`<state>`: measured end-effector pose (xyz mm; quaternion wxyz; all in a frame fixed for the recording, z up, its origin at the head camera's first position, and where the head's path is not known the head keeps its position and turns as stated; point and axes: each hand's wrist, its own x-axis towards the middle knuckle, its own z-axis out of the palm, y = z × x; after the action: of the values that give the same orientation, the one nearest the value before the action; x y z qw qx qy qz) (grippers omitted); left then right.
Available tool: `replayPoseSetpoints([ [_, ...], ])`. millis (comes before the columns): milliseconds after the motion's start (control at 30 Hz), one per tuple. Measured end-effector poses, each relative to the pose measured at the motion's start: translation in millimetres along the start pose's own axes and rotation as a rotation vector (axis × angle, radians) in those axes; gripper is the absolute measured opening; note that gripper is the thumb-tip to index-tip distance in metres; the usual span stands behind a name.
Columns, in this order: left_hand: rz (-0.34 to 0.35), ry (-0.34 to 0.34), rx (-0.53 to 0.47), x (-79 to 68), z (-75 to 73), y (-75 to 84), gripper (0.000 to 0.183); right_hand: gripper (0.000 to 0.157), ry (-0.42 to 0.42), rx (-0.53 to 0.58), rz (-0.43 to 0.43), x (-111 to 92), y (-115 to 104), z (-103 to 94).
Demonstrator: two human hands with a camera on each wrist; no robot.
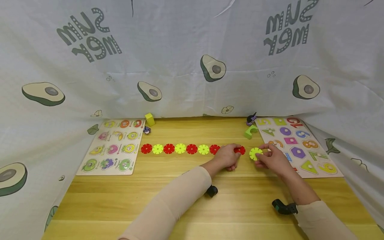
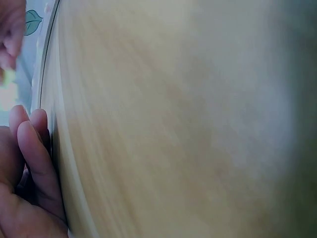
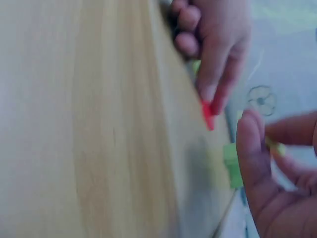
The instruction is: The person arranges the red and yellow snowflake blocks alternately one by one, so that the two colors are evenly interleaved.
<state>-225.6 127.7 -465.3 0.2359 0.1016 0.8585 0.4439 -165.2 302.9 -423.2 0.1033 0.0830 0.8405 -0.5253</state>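
Red and yellow snowflake discs (image 1: 192,149) run in an alternating row across the table. At its right end my left hand (image 1: 227,156) pinches a red snowflake disc (image 1: 241,150), whose edge (image 3: 208,117) shows in the right wrist view. That hand covers part of the row. My right hand (image 1: 273,160) holds a yellow snowflake disc (image 1: 255,153) between thumb and fingers, just right of the red one, with a gap between them. In the left wrist view, the left hand's fingers (image 2: 37,158) are seen low by the table, and the red disc is hidden.
A fruit puzzle board (image 1: 112,146) lies at the left, a number-and-shape board (image 1: 297,146) at the right, partly behind my right hand. At the back are a yellow-green block (image 1: 149,119), a green arch block (image 1: 250,131) and two small dark figures (image 1: 251,119).
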Motion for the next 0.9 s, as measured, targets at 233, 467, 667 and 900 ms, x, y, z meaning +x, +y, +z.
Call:
replayPoseSetpoints([
  [233, 0.009, 0.013, 0.01, -1.4, 0.7, 0.6, 0.036, 0.045, 0.085, -0.144, 0.108, 34.2, 8.7, 3.0],
  [467, 0.009, 0.003, -0.001, -2.7, 1.9, 1.5, 0.036, 0.046, 0.069, -0.341, 0.094, 43.5, 6.5, 2.5],
  [667, 0.018, 0.003, 0.016, -1.7, 1.5, 2.7, 0.035, 0.049, 0.061, -0.4, 0.102, 47.0, 7.3, 1.6],
  [900, 0.012, -0.015, -0.005, -3.2, -1.7, 1.0, 0.039, 0.056, 0.007, -0.275, 0.086, 48.7, 10.3, -3.3],
])
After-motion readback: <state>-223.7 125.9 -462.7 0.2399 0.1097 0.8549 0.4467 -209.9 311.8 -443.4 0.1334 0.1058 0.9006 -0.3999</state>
